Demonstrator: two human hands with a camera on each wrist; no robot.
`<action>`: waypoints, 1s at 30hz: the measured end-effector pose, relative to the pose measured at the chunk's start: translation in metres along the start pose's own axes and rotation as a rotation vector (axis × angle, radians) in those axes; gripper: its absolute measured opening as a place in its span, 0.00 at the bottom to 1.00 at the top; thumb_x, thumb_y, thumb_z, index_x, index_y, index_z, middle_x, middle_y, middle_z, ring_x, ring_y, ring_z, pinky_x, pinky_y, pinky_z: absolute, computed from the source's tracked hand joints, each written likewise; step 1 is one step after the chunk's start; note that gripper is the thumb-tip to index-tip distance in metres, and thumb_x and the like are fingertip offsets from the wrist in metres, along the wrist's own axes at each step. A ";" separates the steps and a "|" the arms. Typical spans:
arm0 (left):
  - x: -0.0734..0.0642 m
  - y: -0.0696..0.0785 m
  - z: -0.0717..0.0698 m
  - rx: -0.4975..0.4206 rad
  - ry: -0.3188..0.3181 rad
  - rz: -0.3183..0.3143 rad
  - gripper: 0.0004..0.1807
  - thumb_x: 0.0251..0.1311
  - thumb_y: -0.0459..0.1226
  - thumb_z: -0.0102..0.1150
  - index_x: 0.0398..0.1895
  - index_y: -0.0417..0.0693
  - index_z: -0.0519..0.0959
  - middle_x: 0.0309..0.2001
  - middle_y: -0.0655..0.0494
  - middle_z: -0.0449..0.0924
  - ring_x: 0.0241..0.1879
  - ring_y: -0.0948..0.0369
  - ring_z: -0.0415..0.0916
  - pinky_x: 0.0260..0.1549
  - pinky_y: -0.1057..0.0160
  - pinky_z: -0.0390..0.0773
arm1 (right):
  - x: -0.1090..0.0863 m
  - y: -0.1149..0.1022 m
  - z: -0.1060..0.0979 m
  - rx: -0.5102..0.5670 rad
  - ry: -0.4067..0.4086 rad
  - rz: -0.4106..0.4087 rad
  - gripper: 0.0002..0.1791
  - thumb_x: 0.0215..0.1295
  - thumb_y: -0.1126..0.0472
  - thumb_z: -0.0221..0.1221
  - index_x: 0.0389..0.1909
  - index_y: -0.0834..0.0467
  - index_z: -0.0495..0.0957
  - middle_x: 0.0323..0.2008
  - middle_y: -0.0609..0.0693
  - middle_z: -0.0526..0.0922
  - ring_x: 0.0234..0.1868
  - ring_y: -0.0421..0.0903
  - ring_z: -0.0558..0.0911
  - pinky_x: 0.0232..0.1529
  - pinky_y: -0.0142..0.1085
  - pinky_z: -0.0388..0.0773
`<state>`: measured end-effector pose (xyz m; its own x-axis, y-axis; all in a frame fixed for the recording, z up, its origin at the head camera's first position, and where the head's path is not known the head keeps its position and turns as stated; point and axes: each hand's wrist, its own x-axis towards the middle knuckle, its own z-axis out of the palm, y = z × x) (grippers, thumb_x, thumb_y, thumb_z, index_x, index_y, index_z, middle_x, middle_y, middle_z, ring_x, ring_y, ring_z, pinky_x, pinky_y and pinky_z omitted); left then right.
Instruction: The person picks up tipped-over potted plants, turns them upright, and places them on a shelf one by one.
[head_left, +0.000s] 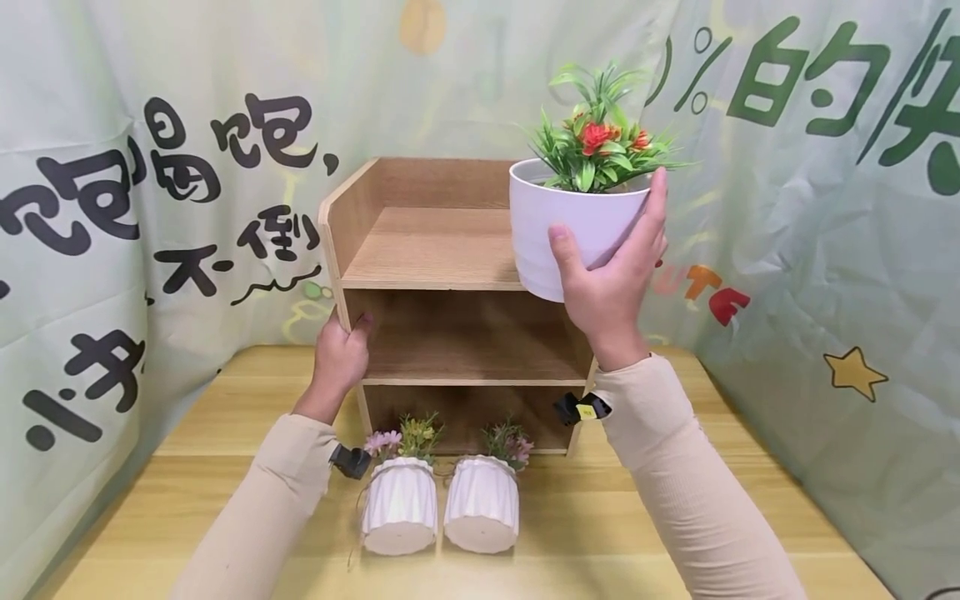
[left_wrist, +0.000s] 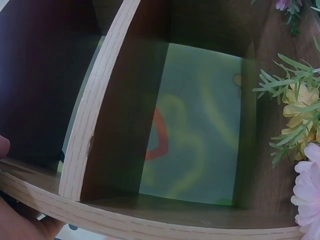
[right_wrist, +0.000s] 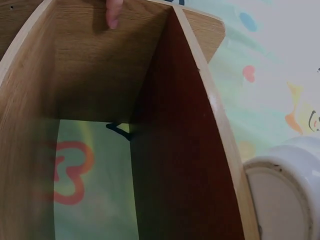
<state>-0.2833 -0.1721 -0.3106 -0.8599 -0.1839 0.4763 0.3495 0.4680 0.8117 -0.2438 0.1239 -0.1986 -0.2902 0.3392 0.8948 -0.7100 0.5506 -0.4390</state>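
Observation:
My right hand point(head_left: 618, 267) holds a white flowerpot point(head_left: 547, 229) with green leaves and red flowers, thumb on its front and fingers round its right side. The pot is at the right end of the top board of a wooden shelf rack point(head_left: 435, 250), overlapping the rack's right side in the head view. Its round underside shows beside the top board's edge in the right wrist view. With thumb inside and fingers outside, my left hand point(head_left: 340, 354) grips the rack's left side panel; in the right wrist view, the left thumb point(right_wrist: 114, 12) shows inside the middle level.
Two small white fluted pots lie tipped on the table point(head_left: 592, 533) before the rack, bases towards me: one with pink and yellow flowers point(head_left: 400, 504), one with purplish flowers point(head_left: 482, 508). A printed cloth point(head_left: 787, 225) hangs behind and at both sides.

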 end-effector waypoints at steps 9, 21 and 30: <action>-0.003 -0.004 -0.001 0.007 -0.001 -0.005 0.20 0.69 0.38 0.49 0.56 0.31 0.70 0.57 0.29 0.72 0.58 0.38 0.68 0.59 0.42 0.64 | -0.006 0.003 0.015 -0.086 0.084 -0.048 0.57 0.51 0.37 0.62 0.73 0.66 0.51 0.71 0.51 0.59 0.67 0.40 0.58 0.63 0.37 0.52; -0.001 -0.004 0.001 0.001 -0.001 0.000 0.18 0.70 0.38 0.48 0.55 0.32 0.71 0.57 0.29 0.72 0.58 0.38 0.68 0.59 0.43 0.64 | -0.013 0.019 0.032 -0.144 0.168 -0.256 0.35 0.61 0.50 0.56 0.67 0.61 0.63 0.70 0.62 0.59 0.71 0.49 0.55 0.67 0.45 0.50; 0.000 -0.002 0.000 -0.003 0.003 0.016 0.19 0.69 0.39 0.48 0.55 0.32 0.70 0.56 0.29 0.73 0.57 0.37 0.69 0.58 0.42 0.65 | -0.016 0.028 0.039 -0.131 0.169 -0.419 0.30 0.59 0.54 0.59 0.63 0.54 0.68 0.67 0.69 0.59 0.70 0.59 0.56 0.69 0.54 0.47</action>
<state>-0.2837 -0.1729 -0.3127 -0.8529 -0.1787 0.4906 0.3646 0.4687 0.8046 -0.2842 0.1045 -0.2217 0.1200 0.1808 0.9762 -0.6539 0.7543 -0.0593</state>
